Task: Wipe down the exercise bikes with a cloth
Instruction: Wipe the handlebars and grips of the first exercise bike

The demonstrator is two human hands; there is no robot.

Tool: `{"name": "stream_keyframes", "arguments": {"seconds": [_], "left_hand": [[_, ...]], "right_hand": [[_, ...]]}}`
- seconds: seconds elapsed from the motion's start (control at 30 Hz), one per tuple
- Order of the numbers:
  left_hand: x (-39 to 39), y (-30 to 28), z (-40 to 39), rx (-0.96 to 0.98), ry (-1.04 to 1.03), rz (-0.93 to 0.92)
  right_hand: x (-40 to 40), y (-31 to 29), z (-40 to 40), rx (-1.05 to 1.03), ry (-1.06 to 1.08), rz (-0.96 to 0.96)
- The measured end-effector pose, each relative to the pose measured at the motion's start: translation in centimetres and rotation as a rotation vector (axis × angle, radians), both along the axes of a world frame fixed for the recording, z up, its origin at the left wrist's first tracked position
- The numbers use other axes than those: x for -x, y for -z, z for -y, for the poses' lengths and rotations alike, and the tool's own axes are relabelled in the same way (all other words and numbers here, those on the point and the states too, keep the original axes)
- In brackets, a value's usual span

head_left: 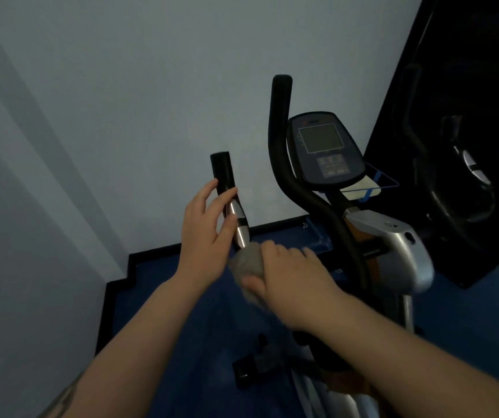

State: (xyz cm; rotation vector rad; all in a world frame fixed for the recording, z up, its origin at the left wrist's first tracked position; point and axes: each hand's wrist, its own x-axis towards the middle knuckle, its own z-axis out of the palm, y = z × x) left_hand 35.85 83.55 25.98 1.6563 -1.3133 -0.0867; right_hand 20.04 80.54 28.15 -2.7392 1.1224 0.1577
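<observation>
An exercise bike (393, 245) stands in front of me with a dark console (323, 149) and two black handlebars. My right hand (290, 276) grips a grey cloth (248, 263) wrapped round the lower part of the left handlebar (224, 173), just below its silver sensor section (239, 224). Beside that silver section my left hand (206, 233) has its fingers spread, and its fingertips touch the bar. The taller right handlebar (281, 122) rises next to the console.
A pale wall (121, 116) fills the left and back. The floor is blue (182, 297) with a black skirting edge. A dark machine (459, 164) stands at the right. A pedal (248, 369) shows low down.
</observation>
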Motion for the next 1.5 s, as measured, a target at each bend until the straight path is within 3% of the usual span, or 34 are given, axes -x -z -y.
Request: {"name": "stream_keyframes", "arguments": {"seconds": [0.07,0.17,0.3,0.4,0.53,0.8,0.97,1.07,1.17,1.37,1.5], "left_hand": [[-0.8,-0.4,0.6,0.016,0.025,0.027],[-1.8,-1.3,1.5,0.0,0.082,0.032],[-3.2,-2.7,2.7,0.007,0.14,0.117],[-4.2,-3.4,3.2,0.026,0.183,0.059],[-5.4,-3.5,3.4,0.085,0.217,0.088],[-7.7,-4.8,3.7,0.089,0.291,0.015],[-9.8,-5.6,3.6,0.006,0.419,0.001],[-9.8,-5.8,3.7,-0.009,0.448,-0.052],[-9.6,-5.8,3.7,0.018,0.448,-0.095],[-8.1,-3.9,3.1,0.026,0.408,-0.071],[-6.4,-2.0,2.5,0.004,0.298,0.185]], "right_hand": [[0.2,0.8,-2.1,0.132,0.066,-0.108],[-2.5,0.3,-2.5,0.1,0.204,-0.126],[-5.9,-0.1,-1.2,-0.033,0.277,0.149],[-5.5,1.2,-2.2,-0.04,0.384,0.385],[-5.9,2.7,-2.9,0.163,0.418,0.379],[-12.1,-2.3,3.5,-0.107,0.469,0.722],[-10.3,0.2,1.1,0.011,0.468,0.737],[-12.4,-1.6,3.1,-0.074,0.547,0.798],[-13.7,-2.7,4.4,-0.08,0.495,0.888],[-8.7,1.3,-0.6,0.213,0.443,0.453],[-7.1,1.5,-0.9,0.151,0.427,0.476]]}}
